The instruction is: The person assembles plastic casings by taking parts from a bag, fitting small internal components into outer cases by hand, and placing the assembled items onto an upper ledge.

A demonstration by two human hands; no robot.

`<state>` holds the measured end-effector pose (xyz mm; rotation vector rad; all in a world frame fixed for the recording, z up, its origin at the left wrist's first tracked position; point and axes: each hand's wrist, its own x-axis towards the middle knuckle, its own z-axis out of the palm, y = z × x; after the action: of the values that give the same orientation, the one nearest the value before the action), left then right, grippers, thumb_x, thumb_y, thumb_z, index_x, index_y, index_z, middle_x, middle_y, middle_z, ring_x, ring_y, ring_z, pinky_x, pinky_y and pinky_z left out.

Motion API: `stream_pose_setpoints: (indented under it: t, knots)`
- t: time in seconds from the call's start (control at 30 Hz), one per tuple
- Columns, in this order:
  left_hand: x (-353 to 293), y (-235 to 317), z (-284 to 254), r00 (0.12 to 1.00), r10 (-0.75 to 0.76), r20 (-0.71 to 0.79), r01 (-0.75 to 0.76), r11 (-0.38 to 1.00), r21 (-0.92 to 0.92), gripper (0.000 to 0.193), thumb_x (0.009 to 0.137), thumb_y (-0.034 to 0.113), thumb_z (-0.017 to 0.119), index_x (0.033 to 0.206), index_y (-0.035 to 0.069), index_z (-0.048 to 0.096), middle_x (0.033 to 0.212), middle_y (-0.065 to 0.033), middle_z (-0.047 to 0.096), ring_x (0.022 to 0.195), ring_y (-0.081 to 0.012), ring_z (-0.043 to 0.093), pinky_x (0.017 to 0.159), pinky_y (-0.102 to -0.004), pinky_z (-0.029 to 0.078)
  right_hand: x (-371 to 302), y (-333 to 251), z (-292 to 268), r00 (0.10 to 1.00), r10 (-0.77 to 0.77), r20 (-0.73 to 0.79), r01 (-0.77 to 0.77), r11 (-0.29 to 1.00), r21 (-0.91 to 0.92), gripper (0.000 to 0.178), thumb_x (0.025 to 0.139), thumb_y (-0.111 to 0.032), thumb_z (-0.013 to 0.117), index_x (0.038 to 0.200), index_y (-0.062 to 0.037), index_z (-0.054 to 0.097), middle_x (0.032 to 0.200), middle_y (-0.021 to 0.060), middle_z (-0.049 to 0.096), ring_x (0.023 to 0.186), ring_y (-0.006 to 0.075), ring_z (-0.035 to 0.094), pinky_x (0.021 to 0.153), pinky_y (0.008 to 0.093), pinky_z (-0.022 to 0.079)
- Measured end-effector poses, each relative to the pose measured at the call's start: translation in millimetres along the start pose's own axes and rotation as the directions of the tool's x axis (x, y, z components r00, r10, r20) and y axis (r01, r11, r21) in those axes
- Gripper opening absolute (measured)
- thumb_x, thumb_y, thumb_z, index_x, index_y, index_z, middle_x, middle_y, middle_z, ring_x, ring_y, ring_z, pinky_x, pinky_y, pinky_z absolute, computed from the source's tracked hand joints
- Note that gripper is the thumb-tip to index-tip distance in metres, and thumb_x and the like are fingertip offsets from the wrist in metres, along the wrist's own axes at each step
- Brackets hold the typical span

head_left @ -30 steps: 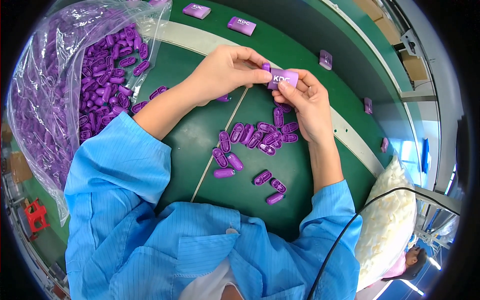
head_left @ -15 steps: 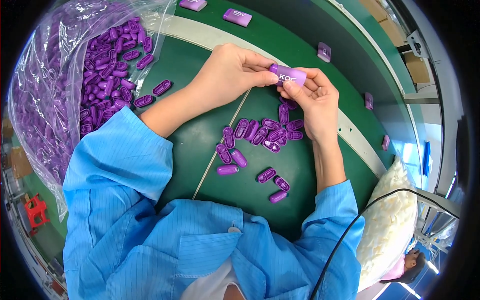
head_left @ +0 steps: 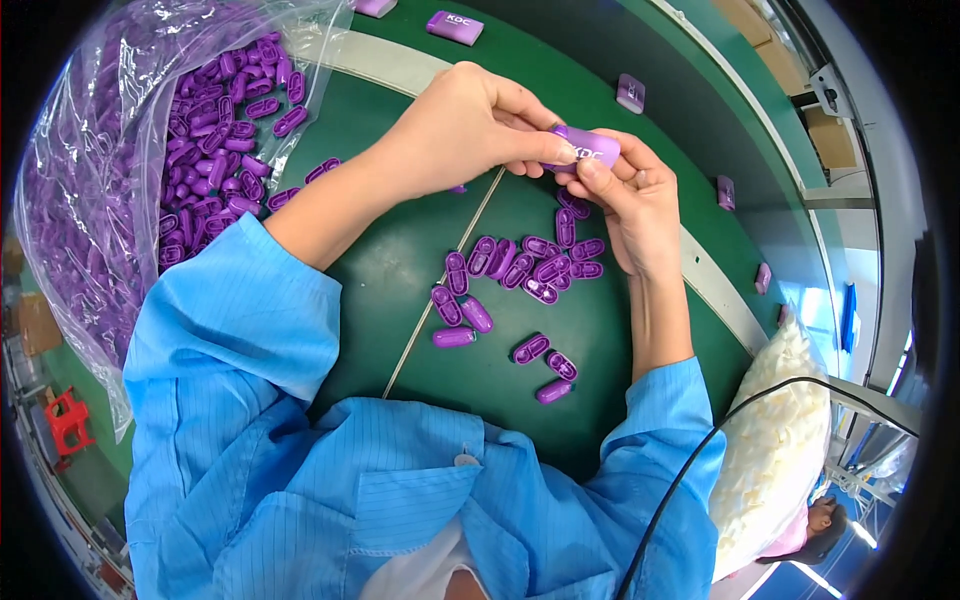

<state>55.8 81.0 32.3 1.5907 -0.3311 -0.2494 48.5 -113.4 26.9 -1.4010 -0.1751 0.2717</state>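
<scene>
A lilac plastic case [head_left: 599, 151] with white lettering is held between both hands above the far part of the green table. My left hand [head_left: 505, 125] grips its left end, thumb pressed on the front. My right hand [head_left: 635, 190] pinches its right side between thumb and fingers. The case's left end is hidden by my left fingers. Below the hands lie several loose purple oval caps [head_left: 552, 270], some hollow side up. A small purple piece [head_left: 458, 188] shows beside my left wrist.
A clear plastic bag [head_left: 90, 200] full of purple caps lies at the left. Beyond the table's pale rim, similar lilac cases [head_left: 455, 27] sit spaced along a green belt [head_left: 545, 50]. A bag of cream-coloured pieces [head_left: 770, 440] stands at the right, with a black cable [head_left: 680, 480] crossing nearby.
My left hand has shifted right and farther over the case's left end, covering the darker cap that showed there. The cases on the belt have moved left. A small purple piece now shows by my left wrist.
</scene>
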Motion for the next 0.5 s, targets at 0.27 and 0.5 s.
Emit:
stream_pose_setpoints:
  t: [0.27, 0.5]
  knots:
    - [-5.2, -11.7, 11.9, 0.970, 0.202, -0.135, -0.165, 0.956, 0.243, 0.024, 0.079, 0.009, 0.067, 0.097, -0.006, 0.064, 0.078, -0.0089, 0.066, 0.066, -0.0097, 0.062, 0.061, -0.0220, 0.051, -3.2, 7.9, 10.3, 0.979, -0.158, -0.126, 0.138, 0.978, -0.154, 0.028, 0.078, 0.003, 0.065, 0.104, 0.0067, 0.056, 0.090, 0.0134, 0.064, 0.076, 0.0150, 0.063, 0.070, 0.0248, 0.054]
    - [68.4, -31.5, -23.5, 0.981, 0.007, -0.192, 0.074, 0.909, 0.410, 0.027, 0.080, 0.017, 0.065, 0.099, -0.002, 0.064, 0.078, -0.0083, 0.064, 0.068, -0.0151, 0.060, 0.063, -0.0270, 0.049, 75.4, 12.6, -37.1, 0.935, -0.323, -0.146, 0.111, 0.659, -0.744, 0.040, 0.081, -0.031, 0.063, 0.104, 0.0009, 0.060, 0.083, 0.0119, 0.064, 0.077, 0.0201, 0.064, 0.070, 0.0305, 0.050]
